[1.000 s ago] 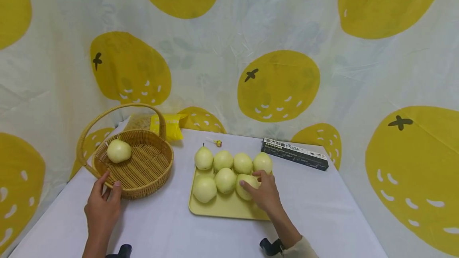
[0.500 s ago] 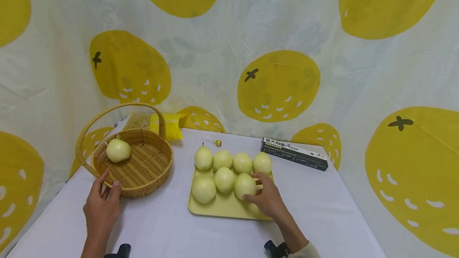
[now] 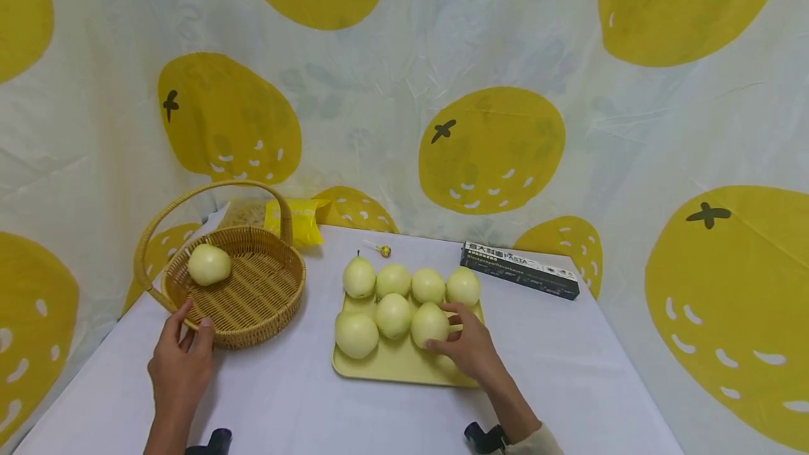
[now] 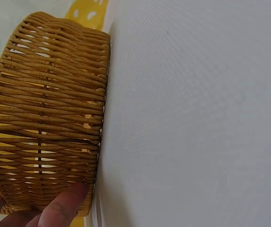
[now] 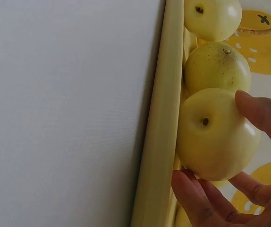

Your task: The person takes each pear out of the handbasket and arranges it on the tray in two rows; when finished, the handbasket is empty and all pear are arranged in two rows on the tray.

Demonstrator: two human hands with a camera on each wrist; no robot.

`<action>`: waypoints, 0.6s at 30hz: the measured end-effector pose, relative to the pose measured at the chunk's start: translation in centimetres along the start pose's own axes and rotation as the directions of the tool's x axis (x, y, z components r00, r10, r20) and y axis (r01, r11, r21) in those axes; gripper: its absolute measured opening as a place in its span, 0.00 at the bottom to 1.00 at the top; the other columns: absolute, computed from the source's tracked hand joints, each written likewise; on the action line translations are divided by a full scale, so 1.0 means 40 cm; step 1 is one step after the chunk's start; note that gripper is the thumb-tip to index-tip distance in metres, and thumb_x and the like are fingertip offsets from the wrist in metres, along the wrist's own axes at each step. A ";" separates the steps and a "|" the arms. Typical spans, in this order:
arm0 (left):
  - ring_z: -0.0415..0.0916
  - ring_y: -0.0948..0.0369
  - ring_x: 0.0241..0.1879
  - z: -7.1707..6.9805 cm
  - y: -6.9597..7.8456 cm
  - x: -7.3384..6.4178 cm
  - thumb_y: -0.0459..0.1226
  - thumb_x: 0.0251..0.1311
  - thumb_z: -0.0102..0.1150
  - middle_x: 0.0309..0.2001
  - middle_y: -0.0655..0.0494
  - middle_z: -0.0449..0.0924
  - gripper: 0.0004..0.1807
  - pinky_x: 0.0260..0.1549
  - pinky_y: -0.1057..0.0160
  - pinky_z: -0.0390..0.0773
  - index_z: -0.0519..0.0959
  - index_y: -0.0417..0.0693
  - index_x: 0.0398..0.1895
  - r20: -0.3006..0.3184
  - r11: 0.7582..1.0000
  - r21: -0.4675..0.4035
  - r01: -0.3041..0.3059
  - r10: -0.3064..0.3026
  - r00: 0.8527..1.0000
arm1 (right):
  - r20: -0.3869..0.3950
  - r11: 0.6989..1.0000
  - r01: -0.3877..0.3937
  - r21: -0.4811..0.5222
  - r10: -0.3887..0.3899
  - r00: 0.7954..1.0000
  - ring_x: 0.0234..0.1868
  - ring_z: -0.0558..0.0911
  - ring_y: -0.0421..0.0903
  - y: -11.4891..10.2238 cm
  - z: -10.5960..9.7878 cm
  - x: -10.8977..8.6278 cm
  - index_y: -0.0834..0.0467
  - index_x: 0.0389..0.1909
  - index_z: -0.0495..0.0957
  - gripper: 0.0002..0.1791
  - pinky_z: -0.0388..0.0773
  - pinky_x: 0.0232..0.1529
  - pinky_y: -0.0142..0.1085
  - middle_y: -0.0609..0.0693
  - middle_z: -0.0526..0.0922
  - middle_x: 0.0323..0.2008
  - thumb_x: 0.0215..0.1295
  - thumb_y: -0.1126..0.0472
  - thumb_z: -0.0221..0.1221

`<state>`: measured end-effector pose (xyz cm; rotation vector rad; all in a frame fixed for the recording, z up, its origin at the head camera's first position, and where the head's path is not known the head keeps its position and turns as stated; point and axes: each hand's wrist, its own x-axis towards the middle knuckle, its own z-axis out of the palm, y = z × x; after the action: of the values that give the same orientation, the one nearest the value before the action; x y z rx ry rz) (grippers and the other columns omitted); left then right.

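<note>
My left hand (image 3: pixel 180 371) grips the near left rim of a round wicker basket (image 3: pixel 268 327) with a tall arched handle. In the left wrist view the thumb (image 4: pixel 65 205) presses the basket's outer wall. A single pale yellow-green pear (image 3: pixel 209 265) lies inside, at the left. Several more pears sit in two rows on a yellow tray (image 3: pixel 401 369) in the middle. My right hand (image 3: pixel 470 346) holds the front right pear (image 3: pixel 428 325) between thumb and fingers. The right wrist view shows that pear (image 5: pixel 215 137) by the tray's edge, close against its neighbour.
A yellow snack bag (image 3: pixel 300 222) lies behind the basket. Farther back on the white tablecloth are a wrapped lollipop (image 3: pixel 384 251) and, to the right, a dark pasta box (image 3: pixel 518 270). A fruit-printed curtain (image 3: pixel 379 125) hangs behind the table.
My right hand has shifted its hold lower on the front right pear, and the pear has turned more upright. The front row of pears has slid slightly left. My left hand stays at the basket.
</note>
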<state>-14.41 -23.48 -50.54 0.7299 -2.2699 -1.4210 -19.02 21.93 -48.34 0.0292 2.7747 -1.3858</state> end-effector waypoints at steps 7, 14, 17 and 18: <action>0.64 0.36 0.78 -0.005 0.000 -0.005 0.51 0.81 0.47 0.85 0.47 0.53 0.34 0.73 0.36 0.71 0.58 0.57 0.86 -0.009 1.000 -0.005 -0.025 0.025 1.000 | 0.004 1.000 -0.023 0.011 0.023 1.000 0.50 0.87 0.53 0.001 -0.015 -0.001 0.54 0.71 0.75 0.47 0.85 0.41 0.37 0.61 0.82 0.58 0.49 0.55 0.84; 0.63 0.35 0.78 -0.007 0.001 -0.004 0.51 0.81 0.46 0.85 0.46 0.52 0.34 0.73 0.36 0.71 0.57 0.57 0.86 -0.004 1.000 -0.008 -0.023 0.023 1.000 | -0.023 1.000 -0.013 -0.013 0.013 1.000 0.59 0.85 0.61 -0.010 -0.028 -0.005 0.53 0.71 0.75 0.45 0.89 0.54 0.52 0.62 0.80 0.63 0.50 0.53 0.83; 0.65 0.35 0.77 -0.005 -0.001 -0.004 0.51 0.81 0.47 0.85 0.46 0.53 0.34 0.72 0.36 0.71 0.58 0.57 0.86 -0.004 1.000 -0.004 -0.018 0.017 1.000 | -0.063 0.999 0.028 -0.027 -0.029 0.998 0.63 0.82 0.60 -0.025 -0.029 -0.007 0.54 0.71 0.75 0.44 0.86 0.62 0.55 0.61 0.79 0.65 0.53 0.53 0.82; 0.65 0.35 0.76 -0.005 -0.002 -0.005 0.51 0.81 0.47 0.85 0.46 0.53 0.34 0.72 0.36 0.71 0.58 0.57 0.86 -0.004 1.000 -0.002 -0.016 0.016 1.000 | -0.077 0.998 0.048 -0.026 -0.050 0.996 0.64 0.81 0.60 -0.031 -0.029 -0.006 0.54 0.71 0.75 0.43 0.85 0.64 0.56 0.61 0.79 0.65 0.54 0.54 0.81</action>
<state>-14.13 -23.53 -50.55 0.7118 -2.2657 -1.4129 -18.85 22.10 -46.64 0.0142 2.8742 -1.3913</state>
